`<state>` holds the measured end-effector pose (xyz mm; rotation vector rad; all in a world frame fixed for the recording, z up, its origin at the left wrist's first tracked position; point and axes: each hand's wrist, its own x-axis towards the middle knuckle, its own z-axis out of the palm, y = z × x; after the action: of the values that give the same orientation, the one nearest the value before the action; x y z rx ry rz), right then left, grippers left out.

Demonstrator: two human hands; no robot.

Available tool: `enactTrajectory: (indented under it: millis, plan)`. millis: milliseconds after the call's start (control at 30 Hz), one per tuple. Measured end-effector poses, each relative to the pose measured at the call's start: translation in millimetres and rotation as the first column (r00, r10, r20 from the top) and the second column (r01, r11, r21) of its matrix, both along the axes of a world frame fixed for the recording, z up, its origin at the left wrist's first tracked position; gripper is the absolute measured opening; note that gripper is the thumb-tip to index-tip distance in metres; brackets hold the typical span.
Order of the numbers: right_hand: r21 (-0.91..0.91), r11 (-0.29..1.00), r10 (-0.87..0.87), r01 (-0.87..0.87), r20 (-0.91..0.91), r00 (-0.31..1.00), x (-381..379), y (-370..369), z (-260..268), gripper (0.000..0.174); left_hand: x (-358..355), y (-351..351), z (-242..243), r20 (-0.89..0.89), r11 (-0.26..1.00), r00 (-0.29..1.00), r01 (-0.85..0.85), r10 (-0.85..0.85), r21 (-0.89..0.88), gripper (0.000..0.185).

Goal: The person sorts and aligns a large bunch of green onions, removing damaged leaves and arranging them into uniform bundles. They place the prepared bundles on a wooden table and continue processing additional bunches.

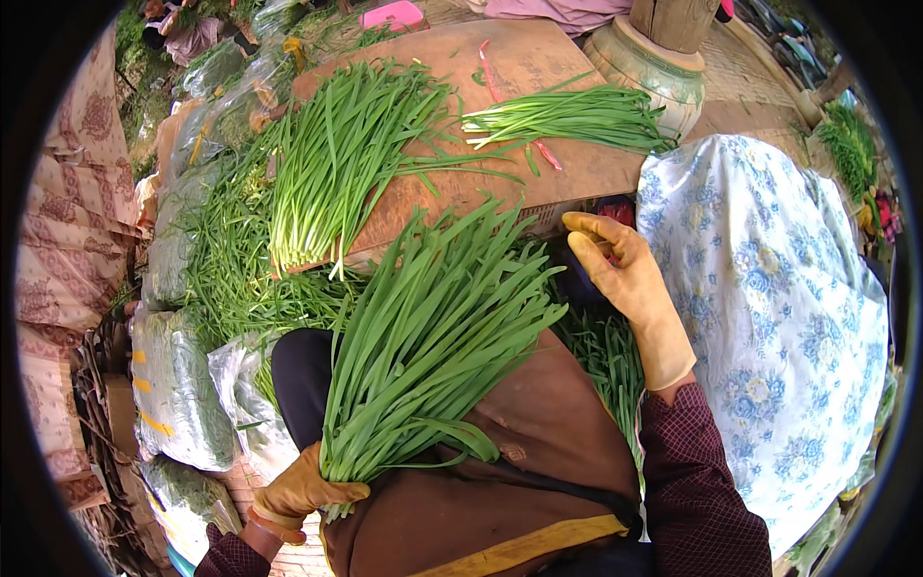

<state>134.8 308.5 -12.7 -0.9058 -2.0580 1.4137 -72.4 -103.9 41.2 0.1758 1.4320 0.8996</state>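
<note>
My left hand [306, 487], in a tan rubber glove, grips the pale stem ends of a large bunch of garlic chives [433, 346]. The leaves fan up and to the right over my brown apron [555, 418]. My right hand [609, 263], gloved alike, is raised to the right of the leaf tips with nothing in it, thumb and fingers apart. Beyond the bunch stands a wooden board table [461, 173]. On it lie a big pile of chives [346, 159] at the left and a smaller bundle [570, 119] across a red plastic strip [489, 68].
Loose leaves [238, 245] heap left of the table. Filled clear plastic bags [184, 389] line the left side. A blue-flowered cloth [757, 288] covers something bulky at my right. A stone pillar base [649, 68] adjoins the table's far right corner. Another person [191, 36] is at the upper left.
</note>
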Motion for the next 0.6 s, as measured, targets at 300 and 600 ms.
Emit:
enactTrajectory:
  millis: [300,600]
  plan:
    - [0.500,0.850,0.195,-0.166,-0.005,0.981,-28.5,4.5,4.4,0.020,2.1,11.6,3.1,0.003,0.999,0.999,-0.044,0.044,0.004,0.077]
    - [0.278,0.933,0.181,-0.227,0.182,0.966,-38.4,-1.2,3.5,0.022,-2.1,16.9,3.0,-0.038,1.000,0.999,0.021,-0.020,0.015,0.076]
